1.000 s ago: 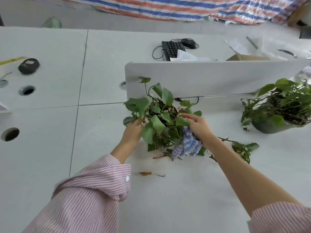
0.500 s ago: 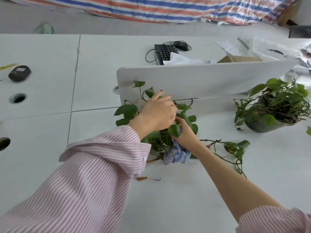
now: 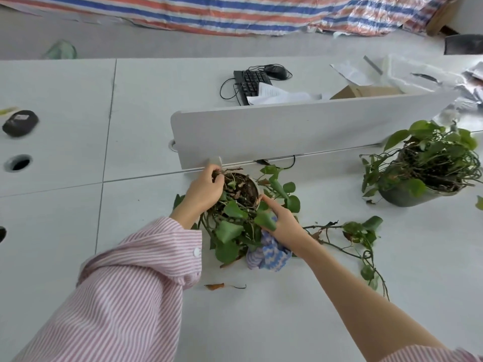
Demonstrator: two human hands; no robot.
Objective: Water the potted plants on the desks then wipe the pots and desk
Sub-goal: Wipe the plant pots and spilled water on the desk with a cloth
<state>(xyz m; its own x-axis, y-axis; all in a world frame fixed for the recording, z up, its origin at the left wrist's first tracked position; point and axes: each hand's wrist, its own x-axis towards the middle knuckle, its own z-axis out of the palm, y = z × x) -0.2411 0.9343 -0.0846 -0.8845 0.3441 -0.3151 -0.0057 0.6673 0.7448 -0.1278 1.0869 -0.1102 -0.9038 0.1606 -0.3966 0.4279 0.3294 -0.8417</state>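
A small white pot [image 3: 254, 184] with dark soil and trailing green vines stands on the white desk [image 3: 261, 309] in front of a low divider. My left hand [image 3: 205, 190] grips the pot's far left rim among the stems. My right hand [image 3: 283, 226] holds a blue-and-white cloth [image 3: 269, 253] against the pot's right side, index finger pointing along the rim. One long vine [image 3: 352, 241] sprawls rightward over the desk. A second plant in a grey pot [image 3: 407, 198] sits at the right.
The white divider panel [image 3: 300, 126] stands just behind the pot. Beyond it lie a black keyboard [image 3: 248, 83], mouse, papers and a cardboard box. A dry leaf [image 3: 214, 286] lies on the desk near me. A black object [image 3: 20, 123] and a cable hole [image 3: 18, 163] are at left.
My left hand moved from above the leaves down to the pot's far left rim, exposing the soil. My right hand and cloth stayed at the pot's right side.
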